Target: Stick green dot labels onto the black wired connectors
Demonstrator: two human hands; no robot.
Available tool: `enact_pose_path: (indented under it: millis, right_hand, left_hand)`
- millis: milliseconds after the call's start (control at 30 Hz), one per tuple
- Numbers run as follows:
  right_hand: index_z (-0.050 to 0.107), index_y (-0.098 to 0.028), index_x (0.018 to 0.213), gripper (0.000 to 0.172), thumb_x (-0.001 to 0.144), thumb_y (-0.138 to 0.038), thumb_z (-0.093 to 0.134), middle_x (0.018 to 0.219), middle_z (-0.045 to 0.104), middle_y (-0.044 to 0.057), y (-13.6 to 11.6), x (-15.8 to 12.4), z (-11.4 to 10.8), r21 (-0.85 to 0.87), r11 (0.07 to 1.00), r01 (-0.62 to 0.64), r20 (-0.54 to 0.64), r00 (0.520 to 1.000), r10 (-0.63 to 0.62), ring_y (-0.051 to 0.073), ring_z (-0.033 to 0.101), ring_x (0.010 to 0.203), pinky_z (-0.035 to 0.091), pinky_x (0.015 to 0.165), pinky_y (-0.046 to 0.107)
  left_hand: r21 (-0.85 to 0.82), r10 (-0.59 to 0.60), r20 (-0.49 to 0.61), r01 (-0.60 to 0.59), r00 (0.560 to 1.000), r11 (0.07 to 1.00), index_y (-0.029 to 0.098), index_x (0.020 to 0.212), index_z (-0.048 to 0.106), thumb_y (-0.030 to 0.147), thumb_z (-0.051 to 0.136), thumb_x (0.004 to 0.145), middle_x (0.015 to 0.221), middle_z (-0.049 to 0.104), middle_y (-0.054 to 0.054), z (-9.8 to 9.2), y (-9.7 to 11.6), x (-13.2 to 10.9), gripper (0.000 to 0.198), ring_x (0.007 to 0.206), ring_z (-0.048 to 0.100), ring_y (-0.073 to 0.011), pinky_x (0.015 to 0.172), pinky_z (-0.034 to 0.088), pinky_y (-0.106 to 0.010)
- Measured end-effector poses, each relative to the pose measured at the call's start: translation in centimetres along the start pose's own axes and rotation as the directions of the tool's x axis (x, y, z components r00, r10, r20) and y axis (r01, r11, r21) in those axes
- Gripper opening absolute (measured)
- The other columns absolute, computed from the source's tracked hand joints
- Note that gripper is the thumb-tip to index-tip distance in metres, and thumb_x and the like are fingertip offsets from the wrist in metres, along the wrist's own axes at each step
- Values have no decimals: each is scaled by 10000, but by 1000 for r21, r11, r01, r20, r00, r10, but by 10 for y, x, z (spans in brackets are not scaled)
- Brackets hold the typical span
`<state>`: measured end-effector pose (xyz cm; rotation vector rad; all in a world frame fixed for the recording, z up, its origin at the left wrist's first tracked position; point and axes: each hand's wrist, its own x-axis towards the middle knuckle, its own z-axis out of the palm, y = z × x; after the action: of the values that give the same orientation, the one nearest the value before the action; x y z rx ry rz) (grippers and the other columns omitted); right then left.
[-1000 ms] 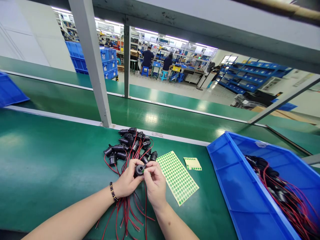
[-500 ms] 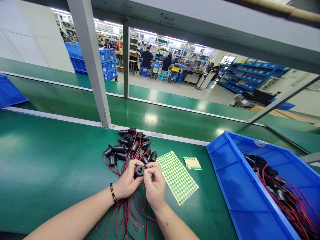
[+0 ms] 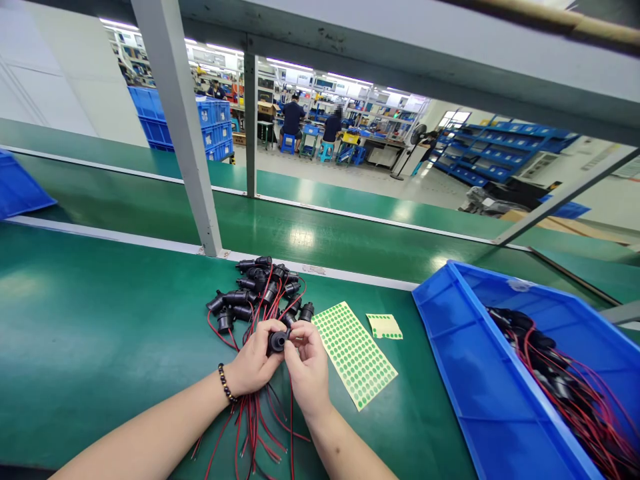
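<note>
My left hand [image 3: 257, 358], wearing a beaded bracelet, grips a round black wired socket [image 3: 277, 342] with its ringed open end toward me. At the right side of that socket, my right hand [image 3: 307, 357] is closed, thumb and fingertips pressed on it. The thumb covers the spot it touches. Behind my hands lies a heap of similar black sockets [image 3: 245, 297] with red and dark wires [image 3: 260, 427] trailing under my wrists. To the right of my right hand is a sheet of green dot stickers [image 3: 355, 353]. Beyond it lies a small sticker piece [image 3: 385, 326].
A blue bin [image 3: 450, 373] with more wired sockets stands at the right of the green bench [image 3: 100, 320]. A grey post [image 3: 180, 127] rises at the bench's back edge. Another blue bin [image 3: 23, 187] is at far left. People sit working in the background.
My right thumb has pressed closer against the socket's side, and the green dot seen at its tip is now hidden. The socket has shifted slightly left.
</note>
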<state>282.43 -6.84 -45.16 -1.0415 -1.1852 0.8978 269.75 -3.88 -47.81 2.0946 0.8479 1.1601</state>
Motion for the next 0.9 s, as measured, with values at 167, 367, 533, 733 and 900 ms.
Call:
enact_pose_path:
  millis: [167, 367, 533, 733, 900]
  right_hand:
    - [483, -207, 812, 207, 638, -110, 538, 726, 476, -29, 2, 6, -1, 242, 950, -198, 93, 979, 180, 112, 470, 663, 411, 626, 235]
    - [510, -206, 848, 216, 650, -141, 567, 710, 510, -29, 2, 8, -7, 314, 909, -273, 167, 959, 231, 119, 482, 655, 402, 628, 242]
    - [508, -201, 848, 277, 598, -101, 572, 665, 501, -44, 4, 7, -6, 302, 902, -309, 164, 949, 271, 109, 466, 619, 372, 578, 219]
    - [505, -188, 743, 211, 566, -76, 531, 696, 503, -44, 0, 8, -5, 326, 869, -371, 267, 918, 292, 103, 463, 643, 361, 590, 212]
    - [504, -190, 718, 217, 546, -61, 533, 720, 521, -45, 2, 10, -8, 372, 846, -381, 316, 909, 270, 98, 466, 654, 355, 568, 198]
  left_hand:
    - [36, 153, 72, -156, 986, 987, 209, 1052, 301, 109, 445, 788, 978, 462, -75, -5, -1, 4, 317, 898, 495, -184, 789, 432, -369]
    - [-7, 16, 131, -15, 991, 1000, 205, 1050, 300, 162, 436, 830, 991, 461, -78, -9, -2, 5, 262, 913, 497, -177, 805, 434, -355]
    - [32, 25, 154, -31, 988, 999, 204, 1067, 292, 138, 435, 814, 1018, 456, -85, -8, -4, 4, 298, 941, 495, -186, 825, 430, -369]
    - [105, 107, 234, -135, 966, 985, 201, 1051, 340, 80, 443, 757, 1004, 471, -84, -12, -1, 5, 334, 917, 492, -191, 814, 430, -359]
    - [129, 119, 262, -157, 958, 979, 196, 1071, 347, 87, 435, 756, 1012, 485, -93, -18, 6, 7, 345, 933, 501, -198, 819, 429, -353]
